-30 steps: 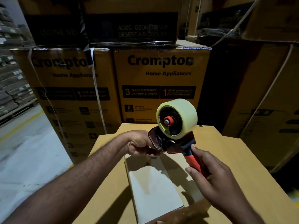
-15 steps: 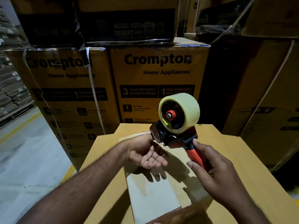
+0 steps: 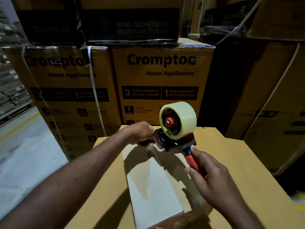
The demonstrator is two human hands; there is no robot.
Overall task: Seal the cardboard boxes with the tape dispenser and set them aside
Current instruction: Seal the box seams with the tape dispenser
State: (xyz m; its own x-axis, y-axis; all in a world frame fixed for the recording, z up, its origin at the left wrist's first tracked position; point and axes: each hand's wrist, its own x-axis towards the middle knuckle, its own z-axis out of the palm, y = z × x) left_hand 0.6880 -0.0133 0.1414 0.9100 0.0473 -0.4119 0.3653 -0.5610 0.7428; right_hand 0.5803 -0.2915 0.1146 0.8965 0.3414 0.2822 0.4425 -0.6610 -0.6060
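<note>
A red and black tape dispenser (image 3: 177, 139) with a pale roll of clear tape (image 3: 179, 119) hovers over a small cardboard box (image 3: 153, 187). That box lies on a large flat brown carton (image 3: 234, 162). My right hand (image 3: 212, 177) grips the dispenser's red handle. At the dispenser's front end, my left hand (image 3: 142, 133) has its fingers curled, and it seems to pinch the tape end there. The tape end itself is too small to make out.
Stacked yellow Crompton cartons (image 3: 161, 80) rise directly behind the work surface. More brown cartons (image 3: 272, 96) stand at the right. Grey floor with a yellow line (image 3: 21, 123) lies at the left, beside racks of flat stock (image 3: 11, 90).
My left hand has gone from open, palm up under the dispenser's front, to curled against its front end. The dispenser has stayed almost in place.
</note>
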